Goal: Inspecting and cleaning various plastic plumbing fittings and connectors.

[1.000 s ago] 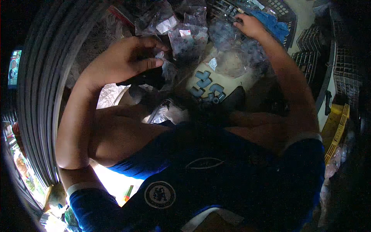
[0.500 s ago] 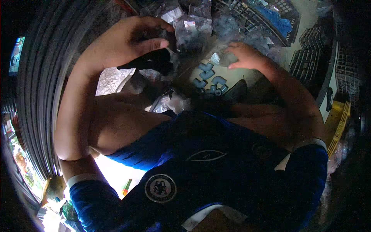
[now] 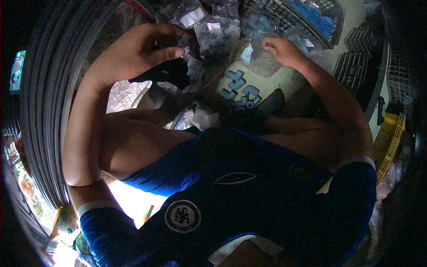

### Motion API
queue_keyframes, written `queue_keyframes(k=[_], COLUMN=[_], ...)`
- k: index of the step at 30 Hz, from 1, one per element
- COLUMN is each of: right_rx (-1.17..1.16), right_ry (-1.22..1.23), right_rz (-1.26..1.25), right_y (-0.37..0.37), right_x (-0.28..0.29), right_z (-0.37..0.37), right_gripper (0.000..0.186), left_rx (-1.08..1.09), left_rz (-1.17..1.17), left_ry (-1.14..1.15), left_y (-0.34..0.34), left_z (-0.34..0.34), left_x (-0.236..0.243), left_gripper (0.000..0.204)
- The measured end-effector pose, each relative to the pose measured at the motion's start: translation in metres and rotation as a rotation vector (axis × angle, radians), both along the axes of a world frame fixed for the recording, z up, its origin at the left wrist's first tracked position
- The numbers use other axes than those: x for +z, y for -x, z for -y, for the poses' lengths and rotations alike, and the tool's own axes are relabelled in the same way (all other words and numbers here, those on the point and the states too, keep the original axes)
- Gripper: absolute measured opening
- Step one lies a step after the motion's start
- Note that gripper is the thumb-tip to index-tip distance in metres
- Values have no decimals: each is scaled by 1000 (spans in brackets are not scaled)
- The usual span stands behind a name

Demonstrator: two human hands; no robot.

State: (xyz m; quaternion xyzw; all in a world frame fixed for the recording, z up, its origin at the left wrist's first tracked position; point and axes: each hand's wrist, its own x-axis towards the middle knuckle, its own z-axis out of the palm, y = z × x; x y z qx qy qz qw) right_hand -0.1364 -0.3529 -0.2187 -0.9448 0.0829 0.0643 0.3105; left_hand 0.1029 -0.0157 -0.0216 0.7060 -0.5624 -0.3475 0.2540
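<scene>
My right hand (image 3: 282, 52) has its fingertips pinched on the upper edge of a clear plastic bag (image 3: 262, 62) with a pale label. Just below that bag, several grey pipe elbows (image 3: 251, 91) lie loose on the pale floor. Over at the upper left, my left hand (image 3: 149, 50) is curled, thumb against a crumpled tip of clear plastic (image 3: 192, 66) that hangs beneath it; its other fingertips are in shadow. A black cloth-like thing (image 3: 171, 75) sits under the left hand, its kind unclear in the dark.
More clear bags with labels (image 3: 218, 38) lie beyond my hands. A dark crate (image 3: 307, 22) holding blue material stands at the far right, near stacked black grids (image 3: 353, 66). A yellow crate (image 3: 389, 140) is beside my right arm. Long dark ribbed lengths (image 3: 49, 102) rise at my left.
My right hand has risen slightly and its fingers, spread before, are now pinched on the clear bag. My left hand has shifted a little leftward, its thumb nearer the plastic.
</scene>
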Motion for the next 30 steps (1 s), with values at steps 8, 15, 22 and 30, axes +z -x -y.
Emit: queue_keyframes(k=[8,15,22,30], right_rx=[-24,0,7,389], right_ry=[0,-8,93,-209], right_rz=[87,55,-43,-171], right_y=[5,4,-3,-31], right_x=[-3,20,48,-2], right_z=[1,-2,-17,-95], right_gripper=[30,40,39,20], left_rx=[-39,0,-32,-98], left_rz=[44,-55,-8,53], left_ry=[3,-124,-39,-36], left_y=[0,2,1,1], left_z=[3,4,1,5], left_x=[-3,2,-1,11], left_gripper=[40,41,40,43])
